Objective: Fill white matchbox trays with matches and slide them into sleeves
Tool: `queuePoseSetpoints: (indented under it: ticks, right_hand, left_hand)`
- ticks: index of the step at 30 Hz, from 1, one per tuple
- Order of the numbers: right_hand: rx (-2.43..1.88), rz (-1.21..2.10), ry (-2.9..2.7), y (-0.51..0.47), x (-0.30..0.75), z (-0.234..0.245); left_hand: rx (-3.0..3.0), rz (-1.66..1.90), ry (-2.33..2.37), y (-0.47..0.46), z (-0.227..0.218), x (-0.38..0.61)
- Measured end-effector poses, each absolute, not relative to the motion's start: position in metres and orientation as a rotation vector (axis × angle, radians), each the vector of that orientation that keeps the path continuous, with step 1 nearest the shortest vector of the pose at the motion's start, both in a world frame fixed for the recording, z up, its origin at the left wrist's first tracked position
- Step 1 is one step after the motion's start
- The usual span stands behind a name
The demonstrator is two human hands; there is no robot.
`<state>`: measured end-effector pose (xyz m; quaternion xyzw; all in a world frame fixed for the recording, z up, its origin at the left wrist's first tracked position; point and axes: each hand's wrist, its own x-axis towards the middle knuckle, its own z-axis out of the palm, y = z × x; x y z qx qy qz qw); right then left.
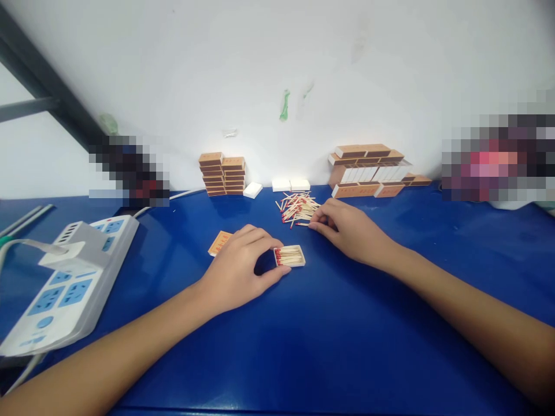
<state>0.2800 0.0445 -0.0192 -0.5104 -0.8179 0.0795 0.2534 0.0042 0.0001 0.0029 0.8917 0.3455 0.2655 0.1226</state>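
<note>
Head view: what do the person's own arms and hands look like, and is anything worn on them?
The left forearm and right forearm are slim and bare, no sleeves in frame. The left hand and right hand are ungloved. No watch, bracelet or bold marking shows; some fingers are partly hidden, so rings can't be ruled out.

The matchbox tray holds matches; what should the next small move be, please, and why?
Perhaps the right hand should bring loose matches to the tray: its fingertips are at their pile, and the left hand holds the tray.
</note>
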Motion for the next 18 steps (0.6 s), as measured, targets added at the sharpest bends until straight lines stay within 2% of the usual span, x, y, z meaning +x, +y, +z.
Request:
queuePoseSetpoints:
  ticks: [10, 18]
  right_hand:
    - [-1.14, 0.329, -2.301, 0.01, 0.253, 0.004]
    - [-1.12, 0.315, -2.404, -0.003, 0.241, 0.002]
  left_hand:
    - [2.619, 0.785, 1.084, 0.001, 0.005, 0.005]
    - [2.62, 0.79, 1.046, 0.001, 0.002, 0.004]
